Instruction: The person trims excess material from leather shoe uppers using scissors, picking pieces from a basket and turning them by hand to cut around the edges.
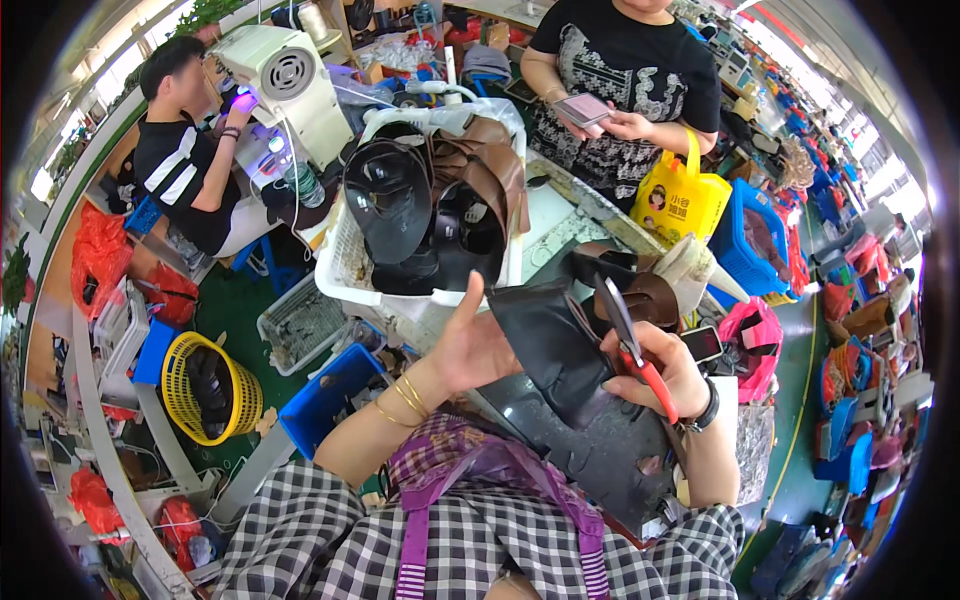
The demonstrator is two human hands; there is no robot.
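Note:
A black leather piece (552,350), perhaps a shoe upper, is spread in front of me above the dark work surface (620,455). My left hand (478,348) is at its left edge, thumb stretched upward and apart; the leather hides the other fingertips. Closed round red-handled scissors (645,372), my right hand (672,372) is at the leather's right side, its fingertips touching or very near the lower edge. The dark blades point up and away. More black and brown leather pieces (640,298) lie just beyond.
A white basket (345,285) heaped with black and brown pieces stands ahead. Left are a blue bin (325,400), a yellow basket (245,400) and a person at a machine (290,80). Across the table a person holds a phone (583,108), near a yellow bag (680,198).

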